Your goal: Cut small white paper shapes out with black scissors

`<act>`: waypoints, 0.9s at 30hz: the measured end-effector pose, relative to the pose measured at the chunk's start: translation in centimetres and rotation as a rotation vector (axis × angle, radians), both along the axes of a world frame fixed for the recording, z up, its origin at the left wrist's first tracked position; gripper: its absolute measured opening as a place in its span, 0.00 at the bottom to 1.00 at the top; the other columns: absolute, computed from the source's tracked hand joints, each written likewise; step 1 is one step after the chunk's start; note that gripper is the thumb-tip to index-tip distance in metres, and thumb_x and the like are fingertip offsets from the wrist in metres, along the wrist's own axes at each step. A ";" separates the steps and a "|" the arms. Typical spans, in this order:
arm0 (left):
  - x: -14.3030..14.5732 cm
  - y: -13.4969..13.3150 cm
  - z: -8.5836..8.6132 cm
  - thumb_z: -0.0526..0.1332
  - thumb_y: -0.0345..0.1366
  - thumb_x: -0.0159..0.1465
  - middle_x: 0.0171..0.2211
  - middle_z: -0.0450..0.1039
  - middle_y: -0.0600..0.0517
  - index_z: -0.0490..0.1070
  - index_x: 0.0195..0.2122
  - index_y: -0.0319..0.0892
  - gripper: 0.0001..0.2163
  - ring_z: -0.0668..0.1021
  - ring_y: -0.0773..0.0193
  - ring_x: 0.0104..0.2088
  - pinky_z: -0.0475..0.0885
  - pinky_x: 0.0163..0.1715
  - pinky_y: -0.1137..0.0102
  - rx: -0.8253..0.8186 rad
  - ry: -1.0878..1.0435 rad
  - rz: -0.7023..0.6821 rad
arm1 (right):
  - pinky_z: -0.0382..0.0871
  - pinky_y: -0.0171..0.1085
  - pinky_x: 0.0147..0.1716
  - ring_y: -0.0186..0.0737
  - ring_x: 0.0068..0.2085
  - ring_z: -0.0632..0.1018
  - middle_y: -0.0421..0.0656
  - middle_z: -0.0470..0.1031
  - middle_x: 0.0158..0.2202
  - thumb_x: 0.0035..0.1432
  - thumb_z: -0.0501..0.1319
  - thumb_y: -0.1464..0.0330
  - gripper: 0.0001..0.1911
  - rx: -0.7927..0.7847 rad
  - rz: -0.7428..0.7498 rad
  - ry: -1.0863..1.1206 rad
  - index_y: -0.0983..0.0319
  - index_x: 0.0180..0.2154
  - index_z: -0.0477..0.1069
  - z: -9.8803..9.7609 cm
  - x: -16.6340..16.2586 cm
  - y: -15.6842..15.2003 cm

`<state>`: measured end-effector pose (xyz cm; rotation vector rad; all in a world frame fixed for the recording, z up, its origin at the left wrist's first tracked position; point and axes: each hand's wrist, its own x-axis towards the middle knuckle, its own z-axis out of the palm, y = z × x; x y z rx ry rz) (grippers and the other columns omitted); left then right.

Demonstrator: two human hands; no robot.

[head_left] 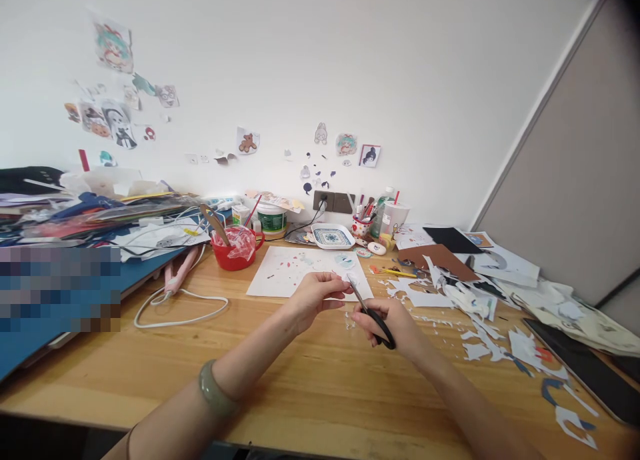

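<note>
Left hand (313,297) pinches paper (351,278), right hand (396,325) scissors (374,317); mug (231,259) holds plastic (241,240).

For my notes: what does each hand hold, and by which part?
Right hand: black-handled metal scissors, by the handle loops. Left hand: small white paper scrap, pinched at its edge.

Bare forearms; pale green bangle (216,388) behind left grip (315,297); thin cord (129,441) higher.

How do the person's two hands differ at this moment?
The left hand pinches a small paper piece; the right hand grips black-handled scissors. The left wrist wears a green bangle; the right wrist is bare. Both are held just above the wooden table and meet at the paper.
</note>
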<state>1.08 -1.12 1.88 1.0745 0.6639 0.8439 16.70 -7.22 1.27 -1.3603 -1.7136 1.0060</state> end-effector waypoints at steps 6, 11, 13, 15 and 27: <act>0.2 0.1 -0.1 0.65 0.33 0.45 0.26 0.72 0.49 0.68 0.23 0.36 0.07 0.70 0.73 0.24 0.67 0.26 0.77 -0.014 -0.016 0.024 | 0.57 0.27 0.14 0.27 0.15 0.65 0.34 0.62 0.14 0.49 0.55 0.59 0.14 -0.017 0.010 -0.013 0.64 0.25 0.66 -0.3 -0.1 0.1; 0.2 0.3 -0.1 0.65 0.32 0.44 0.25 0.72 0.49 0.68 0.22 0.36 0.08 0.71 0.73 0.25 0.67 0.26 0.78 -0.032 -0.038 0.051 | 0.56 0.26 0.13 0.27 0.14 0.65 0.34 0.62 0.13 0.49 0.56 0.59 0.14 -0.023 0.008 -0.021 0.64 0.25 0.66 -0.5 0.0 0.3; 0.3 0.4 -0.2 0.66 0.32 0.43 0.25 0.72 0.50 0.68 0.22 0.36 0.08 0.71 0.72 0.25 0.67 0.26 0.78 -0.041 -0.065 0.066 | 0.56 0.26 0.13 0.27 0.15 0.65 0.34 0.62 0.13 0.49 0.56 0.59 0.13 -0.027 0.005 -0.018 0.64 0.25 0.66 -0.4 0.0 0.2; 0.3 0.5 -0.3 0.66 0.32 0.43 0.25 0.71 0.50 0.68 0.23 0.36 0.08 0.72 0.72 0.26 0.67 0.27 0.78 -0.040 -0.089 0.076 | 0.57 0.26 0.14 0.27 0.15 0.65 0.34 0.62 0.13 0.49 0.55 0.59 0.13 -0.032 0.003 -0.014 0.64 0.26 0.66 -0.3 -0.1 0.2; 0.2 0.5 -0.4 0.65 0.31 0.42 0.24 0.71 0.50 0.66 0.19 0.36 0.08 0.71 0.71 0.26 0.66 0.29 0.76 -0.018 -0.020 0.138 | 0.57 0.26 0.14 0.27 0.15 0.66 0.34 0.63 0.14 0.50 0.55 0.61 0.12 -0.066 0.020 -0.009 0.64 0.26 0.66 -0.3 0.0 0.1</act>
